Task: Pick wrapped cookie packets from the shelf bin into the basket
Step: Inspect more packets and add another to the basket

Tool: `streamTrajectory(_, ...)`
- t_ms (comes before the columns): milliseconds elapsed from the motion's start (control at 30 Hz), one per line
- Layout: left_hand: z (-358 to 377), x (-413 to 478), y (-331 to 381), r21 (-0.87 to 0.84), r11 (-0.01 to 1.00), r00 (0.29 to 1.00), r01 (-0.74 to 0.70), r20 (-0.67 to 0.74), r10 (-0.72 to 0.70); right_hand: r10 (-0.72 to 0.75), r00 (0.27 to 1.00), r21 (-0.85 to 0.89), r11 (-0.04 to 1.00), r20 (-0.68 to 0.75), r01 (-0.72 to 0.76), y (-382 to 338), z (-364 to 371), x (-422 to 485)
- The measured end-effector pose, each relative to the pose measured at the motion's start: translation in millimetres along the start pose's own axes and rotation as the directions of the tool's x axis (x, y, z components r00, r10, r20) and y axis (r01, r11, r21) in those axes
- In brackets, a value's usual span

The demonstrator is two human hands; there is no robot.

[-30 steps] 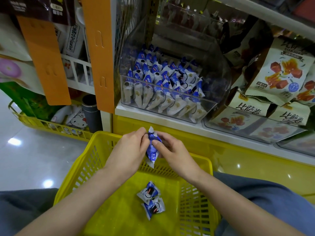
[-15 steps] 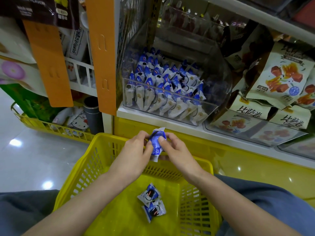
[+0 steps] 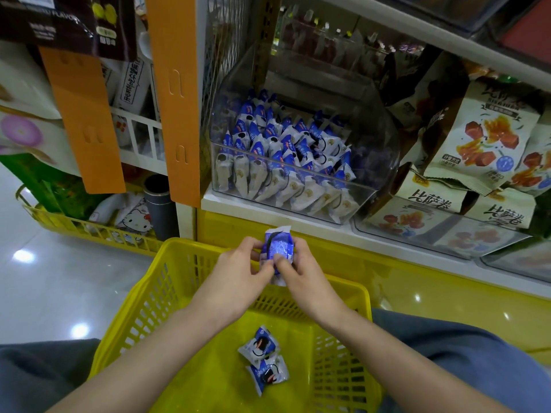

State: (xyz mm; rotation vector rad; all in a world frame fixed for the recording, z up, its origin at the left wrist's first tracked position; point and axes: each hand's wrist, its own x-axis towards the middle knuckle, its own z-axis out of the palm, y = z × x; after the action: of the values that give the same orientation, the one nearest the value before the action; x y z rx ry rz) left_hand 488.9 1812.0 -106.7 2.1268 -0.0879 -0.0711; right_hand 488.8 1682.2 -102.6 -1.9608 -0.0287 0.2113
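Both hands pinch one blue-and-white cookie packet (image 3: 278, 248) above the far rim of the yellow basket (image 3: 143, 305). My left hand (image 3: 238, 272) holds its left side, my right hand (image 3: 301, 272) its right side, thumbs on its face. Two more packets (image 3: 264, 357) lie on the basket floor. The clear shelf bin (image 3: 369, 162) above holds several rows of the same packets (image 3: 283, 162).
An orange shelf upright (image 3: 176, 93) stands left of the bin. Snack bags (image 3: 483, 138) fill the shelf to the right. Another yellow basket (image 3: 74, 228) with goods sits on the shiny floor at left. My blue-clad knees flank the basket.
The packet has turned from edge-on to face-up between my hands and risen slightly toward the shelf edge. The two packets in the basket have not moved.
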Motion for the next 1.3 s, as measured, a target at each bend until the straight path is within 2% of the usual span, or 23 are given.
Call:
streamTrajectory(100, -3, 1, 2, -0.083, 0.997, 0.999, 0.006, 0.040, -0.003, 0.016, 1.000, 0.060, 0.998, 0.008, -0.017, -4, -2, 3)
streamTrajectory(200, -6, 3, 3, -0.141, 0.989, 0.999, 0.034, 0.039, -0.029, 0.042, 0.997, 0.237, 0.970, 0.064, -0.056, -8, -4, 4)
streamTrajectory(267, -6, 4, 5, -0.202, 0.977, 0.998, 0.062, 0.029, -0.057, 0.029, 0.999, 0.245, 0.969, 0.029, -0.035, -10, -4, 5)
streamTrajectory(300, -6, 3, 8, -0.299, 0.949, 0.994, 0.102, 0.054, -0.090, 0.001, 1.000, 0.178, 0.984, -0.005, 0.000, -9, -4, 4)
streamTrajectory(367, -7, 2, 15, -0.516, 0.835, 0.981, 0.191, 0.138, -0.138, -0.129, 0.990, -0.080, 0.989, -0.063, 0.124, -7, -4, 2)
streamTrajectory(400, -8, 1, 17, -0.576, 0.791, 0.978, 0.206, 0.151, -0.144, -0.227, 0.972, -0.251, 0.946, -0.068, 0.203, -5, -5, 0)
streamTrajectory(467, -8, 2, 17, -0.637, 0.747, 0.981, 0.191, 0.106, -0.160, -0.399, 0.917, -0.519, 0.785, -0.005, 0.339, -2, -6, -3)
streamTrajectory(500, -8, 3, 15, -0.646, 0.744, 0.983, 0.172, 0.065, -0.171, -0.433, 0.901, -0.570, 0.732, 0.033, 0.373, -1, -6, -4)
streamTrajectory(533, -9, 5, 13, -0.642, 0.751, 0.983, 0.155, 0.024, -0.182, -0.431, 0.901, -0.572, 0.727, 0.052, 0.381, -1, -5, -4)
streamTrajectory(600, -11, 7, 9, -0.616, 0.778, 0.983, 0.126, -0.026, -0.180, -0.341, 0.940, -0.454, 0.835, 0.015, 0.310, -3, -2, -4)
streamTrajectory(667, -13, 7, 8, -0.605, 0.789, 0.986, 0.105, -0.042, -0.164, -0.179, 0.983, -0.283, 0.946, -0.046, 0.159, -5, -3, -1)
streamTrajectory(767, -13, 9, 6, -0.569, 0.817, 0.990, 0.095, -0.036, -0.140, 0.063, 0.998, 0.011, 0.998, -0.012, -0.062, -10, -10, 5)
streamTrajectory(800, -13, 10, 5, -0.539, 0.837, 0.990, 0.093, -0.039, -0.135, 0.094, 0.995, 0.086, 0.992, 0.017, -0.095, -13, -12, 5)
streamTrajectory(833, -13, 11, 4, -0.519, 0.850, 0.990, 0.092, -0.041, -0.132, 0.079, 0.997, 0.101, 0.992, 0.027, -0.081, -15, -16, 6)
streamTrajectory(967, -17, 11, 2, -0.461, 0.887, 0.997, 0.040, -0.038, -0.065, -0.047, 0.999, -0.032, 0.998, 0.028, 0.048, -19, -27, 7)
streamTrajectory(1067, -20, 12, 3, -0.417, 0.909, 0.996, 0.009, -0.079, -0.046, -0.020, 1.000, 0.166, 0.986, 0.019, 0.017, -22, -29, 6)
streamTrajectory(1133, -20, 11, 6, -0.444, 0.896, 0.994, 0.017, -0.091, -0.064, -0.013, 1.000, 0.230, 0.973, 0.001, 0.012, -25, -29, 5)
streamTrajectory(1300, -19, 8, 12, -0.631, 0.769, 0.983, 0.099, -0.059, -0.175, 0.017, 0.994, 0.309, 0.951, -0.107, 0.017, -26, -26, 5)
